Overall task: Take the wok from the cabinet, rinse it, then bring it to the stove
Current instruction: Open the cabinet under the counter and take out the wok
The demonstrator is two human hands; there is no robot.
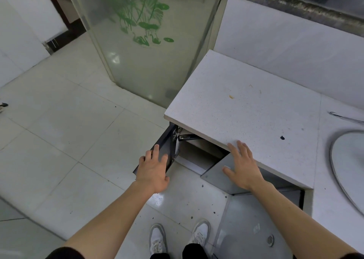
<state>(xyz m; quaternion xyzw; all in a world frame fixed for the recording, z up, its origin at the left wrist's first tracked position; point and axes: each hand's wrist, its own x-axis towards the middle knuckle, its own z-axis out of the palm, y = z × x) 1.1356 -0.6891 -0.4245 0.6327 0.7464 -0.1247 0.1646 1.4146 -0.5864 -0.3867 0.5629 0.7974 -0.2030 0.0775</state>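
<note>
- The step in hand looks like the very first: getting the cabinet open so the wok can come out. Rinsing and the carry to the stove are not yet begun.
- The left hand (153,170) has its grip laid over the top edge of the left cabinet door (163,150), fingers curled over the edge; that door stands swung out at about 10 o'clock from the person's shoes (157,239).
- The right hand (243,166) has a slack grip holding nothing, fingers spread flat, resting where the right cabinet door (218,172) meets the front edge of the bench (246,105).
- The wok itself is not plainly seen. Only a dark handle with a metal bracket, the wok handle (188,137) as I judge it, pokes out under the bench lip, at 12 o'clock from the left hand, inside the cabinet.
- Next move, as I judge it: free one hand, reach into the opening and take that handle, drawing it out level so it clears the hinge (175,135) and the bench edge.
- A round steel rim, perhaps the sink (342,160), lies at 3 o'clock on the bench.
</note>
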